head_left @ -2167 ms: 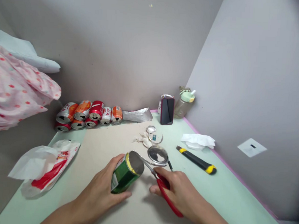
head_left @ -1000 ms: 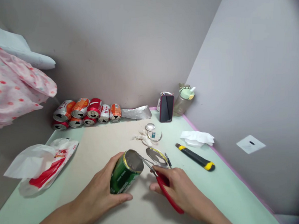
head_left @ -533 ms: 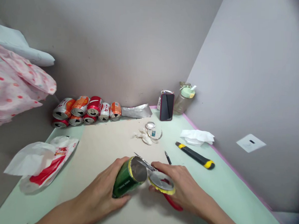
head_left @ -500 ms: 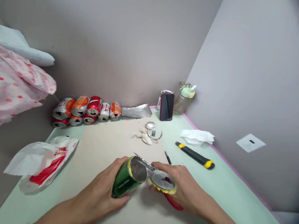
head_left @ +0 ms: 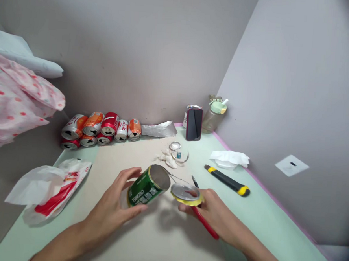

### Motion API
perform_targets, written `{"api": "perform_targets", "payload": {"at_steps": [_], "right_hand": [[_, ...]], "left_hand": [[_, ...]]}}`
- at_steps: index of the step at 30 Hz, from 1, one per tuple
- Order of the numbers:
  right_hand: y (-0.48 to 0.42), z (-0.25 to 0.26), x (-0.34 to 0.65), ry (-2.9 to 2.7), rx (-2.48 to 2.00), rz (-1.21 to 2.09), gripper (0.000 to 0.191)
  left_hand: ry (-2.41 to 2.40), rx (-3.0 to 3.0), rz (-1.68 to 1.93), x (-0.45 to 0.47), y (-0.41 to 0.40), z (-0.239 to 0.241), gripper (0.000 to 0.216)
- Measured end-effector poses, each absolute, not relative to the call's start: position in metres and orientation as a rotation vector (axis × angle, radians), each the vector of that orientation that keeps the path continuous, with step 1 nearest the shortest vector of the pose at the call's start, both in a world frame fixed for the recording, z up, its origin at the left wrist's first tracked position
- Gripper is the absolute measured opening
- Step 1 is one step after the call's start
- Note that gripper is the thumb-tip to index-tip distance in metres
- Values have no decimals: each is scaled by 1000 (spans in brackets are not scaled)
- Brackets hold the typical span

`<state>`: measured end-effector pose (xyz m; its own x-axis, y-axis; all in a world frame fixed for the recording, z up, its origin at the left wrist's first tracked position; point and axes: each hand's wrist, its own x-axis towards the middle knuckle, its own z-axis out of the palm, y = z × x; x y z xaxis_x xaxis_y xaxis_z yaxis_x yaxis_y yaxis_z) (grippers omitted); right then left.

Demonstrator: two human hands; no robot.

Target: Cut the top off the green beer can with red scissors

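Note:
My left hand point(head_left: 114, 202) grips a green can point(head_left: 143, 188) with its top cut away, tilted so the open grey end faces right. In my right hand point(head_left: 217, 212) is a pair of scissors point(head_left: 206, 223) with a red handle. Their thin blades point up and left, close by the can's open rim; whether they touch it I cannot tell. The cut-off can top point(head_left: 186, 193), with a yellow edge, hangs at my right hand's fingers, over the scissors. My right fingertips are partly hidden behind it.
Several drink cans point(head_left: 110, 124) stand stacked along the back wall beside a silver metal sheet point(head_left: 159, 129). A phone point(head_left: 194, 124) and a bottle point(head_left: 213, 117) are at the back corner. A box cutter point(head_left: 227, 180), a pen point(head_left: 194, 181) and a tissue pack point(head_left: 61, 190) lie on the table.
The can in my left hand has turned and moved slightly up and left. The can top and scissors have shifted up, and the top has come farther from the can's rim.

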<state>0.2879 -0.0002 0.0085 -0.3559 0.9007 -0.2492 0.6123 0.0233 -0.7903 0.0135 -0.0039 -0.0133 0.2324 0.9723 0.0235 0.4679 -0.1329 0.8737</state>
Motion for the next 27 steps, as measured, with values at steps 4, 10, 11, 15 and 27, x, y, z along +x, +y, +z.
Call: {"api": "perform_targets", "payload": {"at_steps": [4, 10, 11, 15, 27], "right_hand": [[0, 1, 286, -2087, -1523, 1209, 15], [-1, -6, 285, -2276, -1497, 892, 12], [-1, -7, 285, -2298, -1499, 842, 12], [1, -7, 288, -2368, -1474, 755, 14], [-1, 5, 288, -2379, -1473, 815, 18]], "left_hand": [[1325, 1914, 735, 21, -9, -24, 82], [1318, 1872, 668, 24, -13, -25, 74], [1307, 1890, 663, 25, -13, -25, 74], [1203, 1987, 643, 25, -15, -28, 74], [1146, 1768, 573, 22, -12, -12, 73]]}}
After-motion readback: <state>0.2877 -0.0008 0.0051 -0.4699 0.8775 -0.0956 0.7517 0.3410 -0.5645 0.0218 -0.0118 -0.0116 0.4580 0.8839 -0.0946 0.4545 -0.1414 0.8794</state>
